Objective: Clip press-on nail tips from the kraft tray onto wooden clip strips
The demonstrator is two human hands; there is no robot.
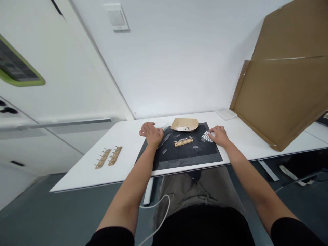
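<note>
My right hand (pixel 218 135) pinches the edge of a white sheet with rows of dark dots (pixel 206 136) at the right side of a black mat (pixel 176 163). My left hand (pixel 151 134) is over the mat's left edge, thumb apart from the bent fingers, nothing visible in it. Beside it lies a clear, curved plastic piece (pixel 165 139), partly hidden by the hand. Between my hands a wooden strip (pixel 183 142) carries a row of small clear pieces that look like nail tips. Several loose clear tips (pixel 164 151) are scattered around it.
A brown paper tray (pixel 185 123) with small white contents stands at the mat's back. Two wooden strips with metal pegs (pixel 103 159) sit on the white table (pixel 84 174) at left. A white shallow tray (pixel 226 114) and a large open cardboard box (pixel 282 82) are at right.
</note>
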